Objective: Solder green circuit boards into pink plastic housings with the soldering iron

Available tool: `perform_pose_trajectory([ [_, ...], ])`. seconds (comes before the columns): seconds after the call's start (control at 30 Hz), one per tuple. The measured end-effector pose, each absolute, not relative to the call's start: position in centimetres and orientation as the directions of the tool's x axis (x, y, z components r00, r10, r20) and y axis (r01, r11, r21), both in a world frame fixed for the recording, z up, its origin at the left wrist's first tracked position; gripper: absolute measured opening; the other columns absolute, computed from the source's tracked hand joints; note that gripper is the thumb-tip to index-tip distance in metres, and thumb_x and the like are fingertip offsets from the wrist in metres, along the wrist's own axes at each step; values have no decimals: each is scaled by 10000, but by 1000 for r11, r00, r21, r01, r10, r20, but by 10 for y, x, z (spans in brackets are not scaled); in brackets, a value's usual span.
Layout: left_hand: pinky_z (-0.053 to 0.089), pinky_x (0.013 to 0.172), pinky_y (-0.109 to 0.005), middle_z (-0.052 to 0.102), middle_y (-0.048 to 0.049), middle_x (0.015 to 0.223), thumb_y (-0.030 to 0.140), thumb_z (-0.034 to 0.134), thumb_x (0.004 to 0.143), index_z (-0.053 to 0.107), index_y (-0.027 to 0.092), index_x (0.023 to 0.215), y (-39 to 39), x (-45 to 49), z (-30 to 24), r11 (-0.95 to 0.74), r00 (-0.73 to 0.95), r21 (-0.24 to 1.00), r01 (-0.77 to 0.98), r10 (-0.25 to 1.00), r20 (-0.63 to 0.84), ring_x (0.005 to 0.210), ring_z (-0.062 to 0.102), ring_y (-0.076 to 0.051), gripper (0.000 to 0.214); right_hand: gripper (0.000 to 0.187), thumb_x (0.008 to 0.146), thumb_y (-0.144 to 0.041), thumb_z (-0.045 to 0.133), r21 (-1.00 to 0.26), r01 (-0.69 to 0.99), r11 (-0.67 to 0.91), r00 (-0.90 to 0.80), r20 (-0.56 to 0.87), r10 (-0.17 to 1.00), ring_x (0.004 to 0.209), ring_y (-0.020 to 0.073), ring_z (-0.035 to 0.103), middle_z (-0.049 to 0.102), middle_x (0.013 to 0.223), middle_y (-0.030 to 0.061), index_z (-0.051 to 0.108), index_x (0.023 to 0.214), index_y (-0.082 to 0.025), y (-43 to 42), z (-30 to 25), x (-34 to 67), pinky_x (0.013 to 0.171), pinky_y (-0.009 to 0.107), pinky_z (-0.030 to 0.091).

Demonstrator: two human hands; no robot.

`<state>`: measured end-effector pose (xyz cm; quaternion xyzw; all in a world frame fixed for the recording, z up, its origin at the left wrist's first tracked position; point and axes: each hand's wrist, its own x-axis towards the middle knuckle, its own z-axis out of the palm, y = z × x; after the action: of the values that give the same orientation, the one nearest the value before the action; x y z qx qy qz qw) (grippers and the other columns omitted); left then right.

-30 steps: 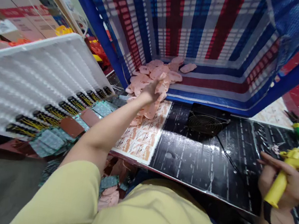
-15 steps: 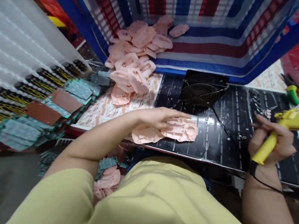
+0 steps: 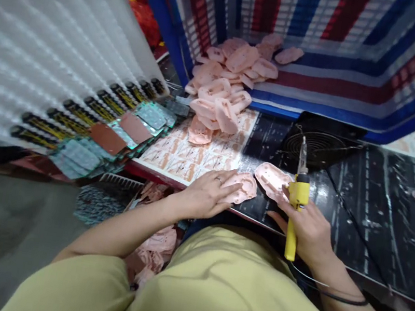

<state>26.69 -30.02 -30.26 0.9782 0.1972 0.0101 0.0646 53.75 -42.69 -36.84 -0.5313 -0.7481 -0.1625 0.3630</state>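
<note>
My left hand (image 3: 205,192) grips a pink plastic shell (image 3: 246,189) at the front edge of the bench, with fingers over its left part. To its right lies a second pink shell half (image 3: 270,179), hollow side up. My right hand (image 3: 312,230) is closed round a yellow soldering gun (image 3: 294,216), its metal tip pointing away from me. The right fingertips reach the right end of that second shell; the gun hides whether they pinch it.
Behind the shells stands a black fan (image 3: 317,144). A blue-framed crate (image 3: 319,97) with a striped lining holds a heap of pink shells (image 3: 242,58) spilling onto the bench. At left are green circuit boards (image 3: 81,156) and a white tray (image 3: 50,52) with wired black parts.
My right hand has brought the soldering gun from the right side to the shells. The two shells now lie apart, and my left hand has shifted onto the left one. The view has turned.
</note>
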Motion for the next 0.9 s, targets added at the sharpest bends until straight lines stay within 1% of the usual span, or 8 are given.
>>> perform_pose_trajectory([
  [0.1,426,1107,-513,426,-239,1517,273,531,960,613,161,1361,-285,258,-303,-876,884,144,459,466,16,1405,436,-357,425,432,880,-96,661,-61,920,387,-253,662,706,1143,244,665,700,1212,94,600,1297,-194,-425,-381,546,1029,389,546],
  [0.23,391,1132,-515,384,-219,1554,290,526,975,609,188,1377,-253,254,-302,-801,820,212,560,572,-5,1422,418,-346,423,450,885,-11,588,-65,886,460,-306,664,683,1153,254,660,703,1201,88,599,1294,-198,-440,-389,571,969,366,564],
  [0.33,375,1154,-450,380,-197,1566,300,503,990,598,177,1391,-236,270,-304,-823,870,324,466,492,-2,1441,398,-309,430,458,894,-3,553,-98,740,665,-461,646,608,1193,247,641,699,1206,104,587,1313,-185,-451,-383,575,994,366,561],
  [0.43,326,1192,-359,462,-151,1523,303,465,1012,599,152,1388,-233,296,-305,-860,924,383,337,380,40,1443,392,-249,427,457,920,-14,493,-116,657,745,-558,590,583,1232,231,617,697,1217,97,575,1334,-187,-449,-377,566,1031,378,545],
  [0.53,300,1203,-412,482,-143,1508,374,471,1012,608,174,1382,-241,314,-307,-870,926,342,356,377,-5,1438,389,-288,442,487,941,-29,437,-68,683,727,-559,593,580,1175,215,652,700,1218,83,531,1388,-198,-435,-376,560,1025,392,545],
  [0.67,272,1187,-553,358,-200,1577,481,551,959,560,192,1431,-261,318,-313,-862,892,240,447,449,-49,1466,321,-394,553,450,948,-166,544,-27,754,657,-482,657,580,1008,243,716,722,1156,70,513,1394,-221,-423,-376,561,834,379,601],
  [0.8,267,1185,-572,359,-207,1576,470,523,976,565,190,1425,-274,318,-319,-861,881,213,461,473,4,1484,290,-395,531,556,885,-257,686,-85,808,583,-383,676,629,839,245,732,740,1052,70,502,1409,-231,-427,-375,560,768,335,598],
  [0.9,362,1126,-548,469,-197,1504,433,535,974,582,192,1403,-262,306,-304,-850,852,188,491,515,101,1387,438,-365,494,691,871,-223,701,-80,841,535,-353,669,654,865,234,729,740,1072,47,410,1495,-281,-431,-375,558,777,311,588],
])
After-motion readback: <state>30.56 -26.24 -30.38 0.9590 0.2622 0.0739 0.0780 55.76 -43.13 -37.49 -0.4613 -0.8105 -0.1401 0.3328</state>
